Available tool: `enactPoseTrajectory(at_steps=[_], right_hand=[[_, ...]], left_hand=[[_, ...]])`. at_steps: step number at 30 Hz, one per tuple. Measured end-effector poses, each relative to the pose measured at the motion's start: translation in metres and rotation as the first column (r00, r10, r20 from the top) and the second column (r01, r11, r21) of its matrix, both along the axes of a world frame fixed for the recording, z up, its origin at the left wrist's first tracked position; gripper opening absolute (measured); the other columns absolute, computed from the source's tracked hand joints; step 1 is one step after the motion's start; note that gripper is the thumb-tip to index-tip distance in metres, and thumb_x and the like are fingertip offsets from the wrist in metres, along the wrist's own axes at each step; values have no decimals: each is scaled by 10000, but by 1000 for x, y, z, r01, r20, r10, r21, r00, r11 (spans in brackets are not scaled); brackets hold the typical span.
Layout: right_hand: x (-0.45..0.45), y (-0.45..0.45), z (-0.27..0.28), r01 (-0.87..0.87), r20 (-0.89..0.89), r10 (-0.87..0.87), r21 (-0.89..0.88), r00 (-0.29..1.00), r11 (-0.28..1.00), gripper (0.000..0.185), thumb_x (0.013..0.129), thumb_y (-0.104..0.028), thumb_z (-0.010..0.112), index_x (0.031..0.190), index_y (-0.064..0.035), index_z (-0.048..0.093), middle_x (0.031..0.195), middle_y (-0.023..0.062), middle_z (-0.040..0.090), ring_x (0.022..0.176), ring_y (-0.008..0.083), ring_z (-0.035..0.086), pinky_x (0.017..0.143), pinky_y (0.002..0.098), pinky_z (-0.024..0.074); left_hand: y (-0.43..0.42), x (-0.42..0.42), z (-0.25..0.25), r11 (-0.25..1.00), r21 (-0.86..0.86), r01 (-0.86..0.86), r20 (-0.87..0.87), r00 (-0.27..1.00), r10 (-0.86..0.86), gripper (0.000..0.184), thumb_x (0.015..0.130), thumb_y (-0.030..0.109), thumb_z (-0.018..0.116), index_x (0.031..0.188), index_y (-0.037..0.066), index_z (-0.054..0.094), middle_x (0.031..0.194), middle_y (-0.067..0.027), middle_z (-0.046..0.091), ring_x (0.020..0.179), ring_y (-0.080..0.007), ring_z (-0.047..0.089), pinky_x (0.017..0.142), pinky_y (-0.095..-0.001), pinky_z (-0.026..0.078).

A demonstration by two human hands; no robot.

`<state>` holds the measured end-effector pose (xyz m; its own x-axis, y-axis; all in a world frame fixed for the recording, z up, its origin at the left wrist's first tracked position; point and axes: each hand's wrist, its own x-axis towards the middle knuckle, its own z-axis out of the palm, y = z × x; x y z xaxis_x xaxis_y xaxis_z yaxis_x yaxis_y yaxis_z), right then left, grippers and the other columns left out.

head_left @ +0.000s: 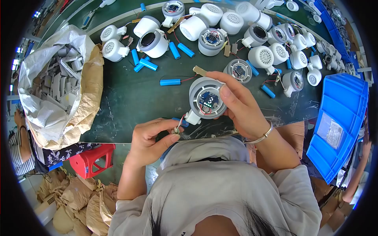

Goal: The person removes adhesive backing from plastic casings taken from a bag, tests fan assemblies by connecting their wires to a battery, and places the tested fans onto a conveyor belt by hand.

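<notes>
My right hand [246,104] grips a white and grey round device housing [193,94], thumb on its rim. Its open face shows a blue circuit board [208,100] with lit white marks. My left hand [151,139] pinches a small wired part [176,129] between thumb and fingertips, and its wires run to the housing's white stub [193,117]. Something blue shows partly behind those fingertips. Just beyond the housing lies a blue battery cell [170,82] on red wires, close to a tan strip [200,70].
Many similar white housings [261,57] and loose blue cells [148,64] cover the far side of the green table [130,110]. At left stands a sack [29,86] of grey plastic pieces. A blue crate [315,153] is at right, a red stool [80,163] below left. Other people are partly visible at both sides.
</notes>
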<state>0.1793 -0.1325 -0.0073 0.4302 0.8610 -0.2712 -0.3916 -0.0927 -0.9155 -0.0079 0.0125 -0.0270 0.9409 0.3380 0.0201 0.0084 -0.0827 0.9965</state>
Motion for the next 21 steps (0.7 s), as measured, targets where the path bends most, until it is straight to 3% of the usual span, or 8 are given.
enactPoseTrajectory(at_steps=[4, 6, 9, 15, 21], right_hand=[[0, 0, 1, -5, 15, 4, 16, 1000, 1000, 507, 902, -368, 513, 1272, -34, 419, 1158, 77, 529, 1062, 133, 517, 868, 285, 441], [-1, 0, 1, -2, 20, 2, 22, 1000, 1000, 513, 900, -372, 514, 1273, -34, 418, 1157, 74, 528, 1057, 130, 516, 870, 278, 436], [0, 0, 2, -8, 31, 8, 10, 999, 1000, 520, 898, -378, 518, 1275, -33, 416, 1154, 71, 527, 1052, 124, 513, 872, 269, 427], [-1, 1, 1, 8, 27, -8, 24, 1000, 1000, 537, 890, -393, 528, 1275, -36, 417, 1141, 65, 530, 1041, 117, 514, 855, 258, 429], [0, 0, 1, -2, 24, 1, 20, 1000, 1000, 542, 888, -398, 530, 1275, -35, 416, 1138, 63, 531, 1041, 113, 515, 855, 258, 431]], left_hand=[[-2, -2, -2, 996, -65, -59, 11, 998, 60, 255, 768, -15, 654, 1019, -45, 619, 879, -128, 645, 784, -150, 600, 685, -252, 475], [-5, -1, -2, 985, -159, -66, 13, 998, 69, 262, 770, -17, 649, 1028, -43, 617, 891, -132, 647, 789, -153, 607, 697, -252, 480], [-1, -4, -7, 993, -109, -47, 40, 998, 52, 275, 774, -11, 647, 1044, -46, 609, 915, -140, 649, 808, -157, 615, 716, -259, 490], [-4, -2, -8, 968, -247, -45, 64, 996, 63, 293, 778, -13, 641, 1064, -55, 594, 941, -154, 648, 824, -160, 620, 729, -263, 497], [-1, -3, -9, 963, -268, 1, 60, 998, 16, 304, 794, -54, 613, 1095, -63, 570, 972, -150, 632, 910, -188, 615, 775, -286, 496]])
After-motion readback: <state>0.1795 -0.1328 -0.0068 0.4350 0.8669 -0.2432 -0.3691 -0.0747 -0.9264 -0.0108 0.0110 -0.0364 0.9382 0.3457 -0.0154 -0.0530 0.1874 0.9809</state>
